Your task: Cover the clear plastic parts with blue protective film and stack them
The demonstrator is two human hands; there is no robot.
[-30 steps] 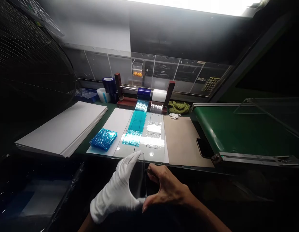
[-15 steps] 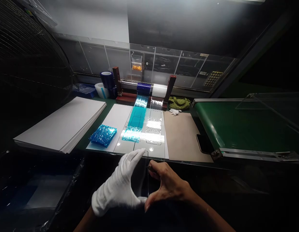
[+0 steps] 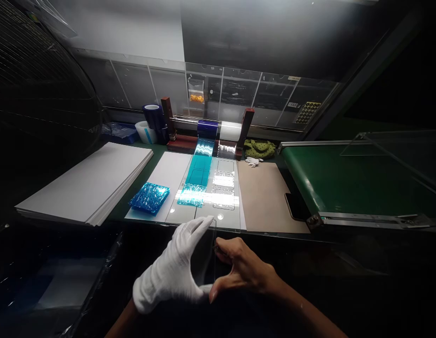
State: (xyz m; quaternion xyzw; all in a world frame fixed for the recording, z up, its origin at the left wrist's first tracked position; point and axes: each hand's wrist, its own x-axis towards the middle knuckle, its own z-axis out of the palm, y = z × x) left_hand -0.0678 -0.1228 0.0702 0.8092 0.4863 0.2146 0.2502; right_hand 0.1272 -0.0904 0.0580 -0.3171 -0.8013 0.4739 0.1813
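My left hand (image 3: 172,272), in a white glove, grips a thin clear glass panel (image 3: 206,253) by its left edge, below the table's front edge. My bare right hand (image 3: 241,270) closes round the panel's right edge, thumb at the bottom and fingers curled at the top. The panel stands almost edge-on and is hard to see. Ahead on the table lies a blue film strip (image 3: 198,171) beside a clear film strip (image 3: 225,180), both fed from rolls on a red-posted holder (image 3: 207,134). A crumpled blue film piece (image 3: 150,197) rests on a white sheet.
A stack of white sheets (image 3: 87,180) lies at the left, a brown sheet (image 3: 265,197) right of the films, a dark phone (image 3: 295,206) beside it. A green conveyor (image 3: 345,188) runs at the right. Tape rolls (image 3: 151,124) and a green cloth (image 3: 260,149) sit at the back.
Both hands with the panel have stayed almost still; the view has shifted slightly.
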